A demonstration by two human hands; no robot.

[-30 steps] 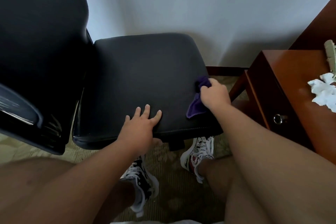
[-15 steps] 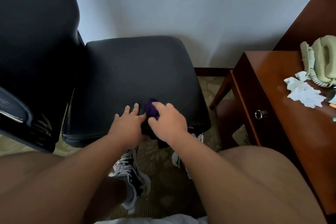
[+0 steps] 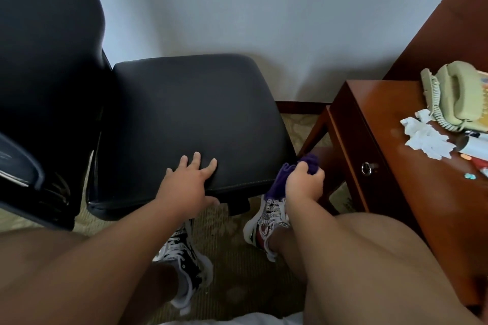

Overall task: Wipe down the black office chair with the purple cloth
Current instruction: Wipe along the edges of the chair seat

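The left hand [image 3: 188, 185], fingers spread, steadies the black office chair [image 3: 190, 113] at 6 o'clock. The right hand [image 3: 303, 182] clutches the purple cloth [image 3: 309, 166] at 4 o'clock, seemingly off the edge — flatten it, press firmly.

- Soft, even daylight, moderately bright; shadows are faint and diffuse.
- Pale glare patches on the desk [image 3: 401, 145] at 3 o'clock; faint sheen on the seat [image 3: 184, 113].
- Backrest [image 3: 47, 60] at 10 o'clock is near-black, detail lost.
- Wide-angle bending at the edges; 6 o'clock foreground is soft.
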